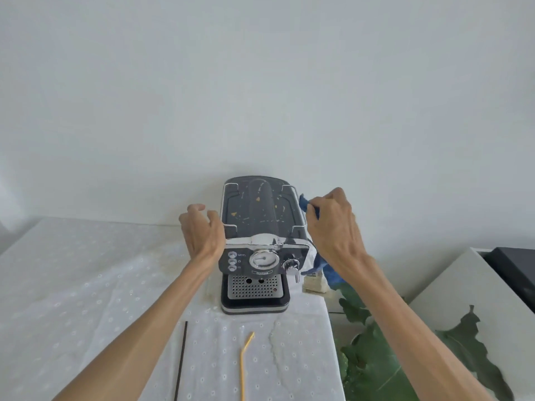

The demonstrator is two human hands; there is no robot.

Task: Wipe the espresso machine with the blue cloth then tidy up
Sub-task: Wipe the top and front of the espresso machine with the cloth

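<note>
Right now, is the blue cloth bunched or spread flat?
Bunched: the right hand grips the blue cloth, one end poking above the fingers, the rest hanging below the wrist.

1. My right hand (pixel 333 224) covers most of the crumpled blue cloth (pixel 304 202) it grips beside the dark grey espresso machine (pixel 257 241); only two ends show.
2. The machine's side facing my left hand (pixel 202 230) is hidden behind that hand.
3. In front of the machine, the thin black stick (pixel 181 363) and yellow bent straw (pixel 244 363) run off the bottom edge.
4. The machine's small badge lettering is too blurred to read.
</note>
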